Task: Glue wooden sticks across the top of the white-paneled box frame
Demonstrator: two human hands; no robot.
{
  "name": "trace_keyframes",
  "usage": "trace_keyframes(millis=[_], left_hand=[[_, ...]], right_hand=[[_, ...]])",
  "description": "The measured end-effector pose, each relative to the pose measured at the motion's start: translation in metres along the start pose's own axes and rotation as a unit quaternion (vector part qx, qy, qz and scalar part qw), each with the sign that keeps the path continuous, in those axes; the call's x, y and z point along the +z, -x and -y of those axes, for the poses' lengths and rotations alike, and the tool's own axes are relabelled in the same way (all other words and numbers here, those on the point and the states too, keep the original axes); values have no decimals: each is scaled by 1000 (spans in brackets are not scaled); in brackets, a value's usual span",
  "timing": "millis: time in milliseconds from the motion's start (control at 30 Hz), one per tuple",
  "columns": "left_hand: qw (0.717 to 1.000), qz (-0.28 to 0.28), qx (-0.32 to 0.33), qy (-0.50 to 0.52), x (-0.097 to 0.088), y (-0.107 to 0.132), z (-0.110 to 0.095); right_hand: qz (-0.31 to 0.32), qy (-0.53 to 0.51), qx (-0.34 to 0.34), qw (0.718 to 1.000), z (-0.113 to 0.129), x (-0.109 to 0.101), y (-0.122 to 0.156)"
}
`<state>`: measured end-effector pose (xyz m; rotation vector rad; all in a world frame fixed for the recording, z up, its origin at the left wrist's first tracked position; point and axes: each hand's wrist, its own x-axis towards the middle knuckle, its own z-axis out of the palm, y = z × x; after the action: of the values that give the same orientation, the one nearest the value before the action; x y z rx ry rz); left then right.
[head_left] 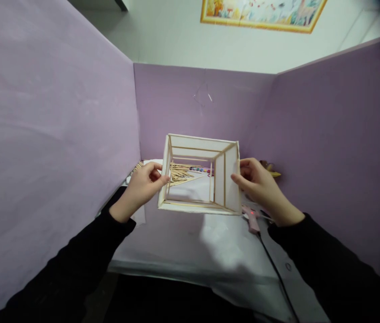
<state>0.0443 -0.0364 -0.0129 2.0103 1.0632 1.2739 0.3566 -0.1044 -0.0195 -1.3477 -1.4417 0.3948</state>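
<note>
Long sleeves (72, 255), plain black, soft dark fabric; cuffs (119, 229) ending at wrists; hands (144, 181) bare.

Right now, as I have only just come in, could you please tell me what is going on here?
A person is holding up an open box frame of thin strips and white panels, with the left hand on one side and the right hand on the other. It is above the table. Loose wooden sticks show through its opening, and a pink glue gun with a red light lies below the right hand.
</note>
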Motion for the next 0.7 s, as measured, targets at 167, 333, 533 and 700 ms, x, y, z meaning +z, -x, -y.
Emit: trace_keyframes(millis=[167,333,533,700], left_hand=[[984,122,-102,81,-9,-28,-7],[980,142,-112,84,-8,-31,-6],[983,162,-84,23,-7,-35,-2],[982,155,-40,-105,-11,-73,-5]], right_hand=[[6,-87,141,986,14,-7,-8],[18,-87,175,981,8,-12,-13],[10,-98,175,980,9,-11,-13],[33,-47,121,991,10,-17,-32]])
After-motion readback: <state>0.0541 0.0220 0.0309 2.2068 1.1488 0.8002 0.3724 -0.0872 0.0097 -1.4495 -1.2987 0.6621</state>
